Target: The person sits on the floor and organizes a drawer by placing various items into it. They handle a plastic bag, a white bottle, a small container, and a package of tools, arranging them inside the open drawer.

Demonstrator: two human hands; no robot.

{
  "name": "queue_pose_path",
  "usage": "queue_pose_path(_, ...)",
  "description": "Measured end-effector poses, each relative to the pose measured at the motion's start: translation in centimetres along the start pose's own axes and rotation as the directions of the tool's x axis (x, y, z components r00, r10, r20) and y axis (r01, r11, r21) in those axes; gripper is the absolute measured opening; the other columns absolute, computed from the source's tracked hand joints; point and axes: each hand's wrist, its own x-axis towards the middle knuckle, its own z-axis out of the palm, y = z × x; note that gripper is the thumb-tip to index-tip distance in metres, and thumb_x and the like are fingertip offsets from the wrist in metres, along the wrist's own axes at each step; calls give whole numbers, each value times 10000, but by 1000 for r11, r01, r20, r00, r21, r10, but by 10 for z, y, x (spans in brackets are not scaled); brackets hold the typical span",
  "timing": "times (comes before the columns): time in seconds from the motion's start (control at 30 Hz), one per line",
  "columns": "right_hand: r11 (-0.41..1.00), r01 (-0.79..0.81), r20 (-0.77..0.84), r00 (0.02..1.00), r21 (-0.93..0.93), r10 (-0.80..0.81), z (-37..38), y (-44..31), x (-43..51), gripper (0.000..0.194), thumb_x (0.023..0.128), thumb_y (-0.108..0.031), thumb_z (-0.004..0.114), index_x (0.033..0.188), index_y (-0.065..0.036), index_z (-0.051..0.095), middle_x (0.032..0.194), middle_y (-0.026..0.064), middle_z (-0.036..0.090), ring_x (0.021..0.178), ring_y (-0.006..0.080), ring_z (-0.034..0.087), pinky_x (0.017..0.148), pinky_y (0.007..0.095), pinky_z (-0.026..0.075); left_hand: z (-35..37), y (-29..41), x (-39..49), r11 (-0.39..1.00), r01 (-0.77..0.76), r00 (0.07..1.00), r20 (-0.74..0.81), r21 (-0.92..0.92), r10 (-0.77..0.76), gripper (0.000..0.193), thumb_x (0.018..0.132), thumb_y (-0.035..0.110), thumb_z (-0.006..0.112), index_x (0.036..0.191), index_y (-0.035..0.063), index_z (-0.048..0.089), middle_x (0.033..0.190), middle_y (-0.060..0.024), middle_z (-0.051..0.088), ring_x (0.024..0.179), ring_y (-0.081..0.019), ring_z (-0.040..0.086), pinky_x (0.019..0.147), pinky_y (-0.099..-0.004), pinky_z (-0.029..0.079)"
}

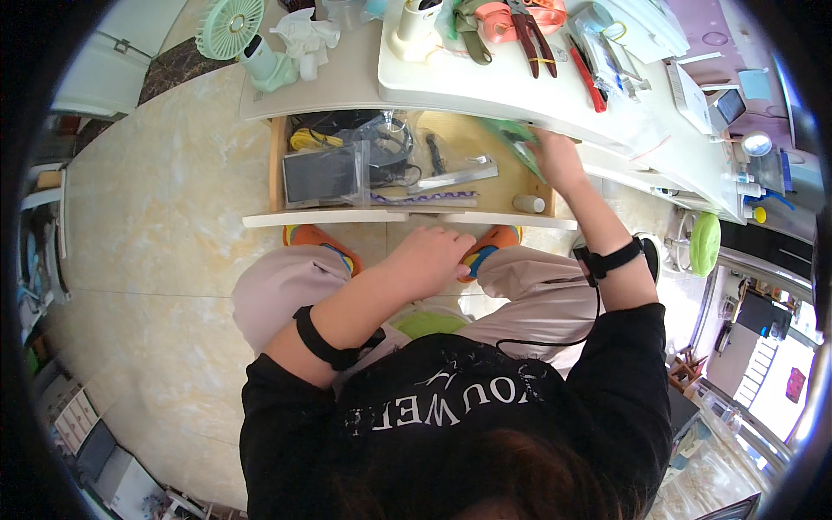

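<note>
An open drawer with a light wooden interior is pulled out below a white desktop. My right hand is at its right rear corner, with fingers around the edge of a green translucent bag; the fingertips are partly hidden. My left hand hangs in front of the drawer, above my knees, fingers curled and nothing visible in it. In the drawer lie a dark flat item in a clear bag, a yellow cable bundle, black cables, a purple spiral strip and a small white bottle.
On the desk stand a green fan and a white stand. Brown-handled pliers, a red-handled tool and a coral strap lie near the back. The drawer front juts out over my feet.
</note>
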Motion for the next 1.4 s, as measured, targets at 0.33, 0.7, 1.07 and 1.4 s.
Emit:
queue_pose_path(0.33, 373, -438, 200, 825, 818, 529, 41, 49, -33, 301, 870, -223, 654, 925, 73, 651, 736, 68, 607, 618, 143, 515, 576, 302, 423, -7, 6, -1, 1000, 21, 995, 100, 13, -22, 419, 864, 299, 615, 1186, 49, 520, 1069, -149, 624, 1020, -321, 588, 859, -432, 456)
queue_pose_path(0.7, 986, -85, 94, 993, 141, 72, 47, 23, 18, 311, 858, -242, 651, 997, 37, 651, 854, 131, 686, 771, 317, 660, 693, 364, 521, -9, 6, 0, 999, 36, 992, 119, -24, -33, 406, 859, 285, 623, 1169, 43, 523, 1076, -150, 620, 1025, -325, 584, 866, -430, 452)
queue_pose_path(1.07, 983, 7, 343, 938, -185, 58, 59, 28, 43, 305, 902, -264, 576, 938, 37, 613, 918, 251, 642, 845, 406, 630, 754, 474, 493, -1, 0, -3, 1000, -9, 1000, 6, -21, 9, 327, 852, 294, 637, 1046, 54, 530, 992, -120, 632, 971, -304, 600, 831, -425, 441)
queue_pose_path(1.4, 972, -226, 310, 921, -62, 234, 54, 63, 40, 353, 925, -276, 529, 976, 61, 622, 896, 266, 649, 844, 397, 635, 759, 456, 502, -5, 3, -3, 1000, 3, 1000, 26, -27, -2, 303, 860, 281, 627, 1047, 64, 530, 1016, -114, 628, 995, -306, 588, 852, -422, 428)
